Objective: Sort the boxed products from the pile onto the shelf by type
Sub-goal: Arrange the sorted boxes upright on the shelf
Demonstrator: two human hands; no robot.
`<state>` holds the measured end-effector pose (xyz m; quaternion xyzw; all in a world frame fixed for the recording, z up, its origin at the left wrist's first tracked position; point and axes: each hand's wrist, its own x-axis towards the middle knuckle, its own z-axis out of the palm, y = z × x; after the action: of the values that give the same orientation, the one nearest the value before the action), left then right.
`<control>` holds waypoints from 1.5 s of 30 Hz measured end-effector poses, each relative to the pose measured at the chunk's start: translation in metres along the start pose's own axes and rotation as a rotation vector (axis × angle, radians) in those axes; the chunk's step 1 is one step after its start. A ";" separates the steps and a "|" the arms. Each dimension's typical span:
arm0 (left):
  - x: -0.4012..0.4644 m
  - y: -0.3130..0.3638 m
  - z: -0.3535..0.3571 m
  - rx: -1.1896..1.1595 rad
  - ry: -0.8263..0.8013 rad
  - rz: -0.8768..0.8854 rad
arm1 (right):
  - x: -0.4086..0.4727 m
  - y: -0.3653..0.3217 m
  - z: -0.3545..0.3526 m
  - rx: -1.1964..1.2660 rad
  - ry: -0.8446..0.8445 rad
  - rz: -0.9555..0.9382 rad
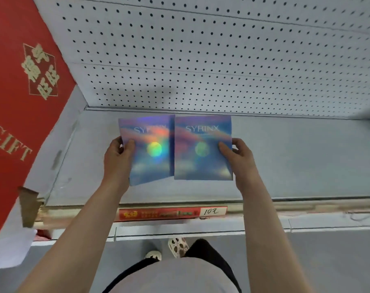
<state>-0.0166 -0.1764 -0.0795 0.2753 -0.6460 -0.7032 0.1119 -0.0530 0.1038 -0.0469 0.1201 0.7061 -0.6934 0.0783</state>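
Your left hand [119, 152] grips the left box [149, 153] by its outer edge, thumb on front. Right hand [237, 153] grips the right box [202, 157] likewise. Both arms reach over the shelf [296, 157], boxes touching side by side.

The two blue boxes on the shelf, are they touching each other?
Touching. The head view shows the left box and right box side by side, their inner edges meeting with no shelf visible between them.

Both arms extended forward; left hand [118, 154] and right hand [238, 154] each clamped shut, thumbs on top.
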 end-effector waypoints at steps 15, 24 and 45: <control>-0.092 -0.017 0.095 0.164 -0.660 0.044 | -0.221 0.067 -0.101 0.246 0.907 -0.027; -0.207 -0.051 0.185 0.196 -0.980 0.021 | -0.321 0.109 -0.181 0.332 1.258 -0.012; -0.471 -0.135 0.472 0.243 -1.222 0.035 | -0.385 0.154 -0.519 0.298 1.442 0.027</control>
<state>0.1469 0.4839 -0.0898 -0.1768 -0.6730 -0.6532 -0.2986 0.3881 0.5998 -0.0743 0.5643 0.4789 -0.5296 -0.4143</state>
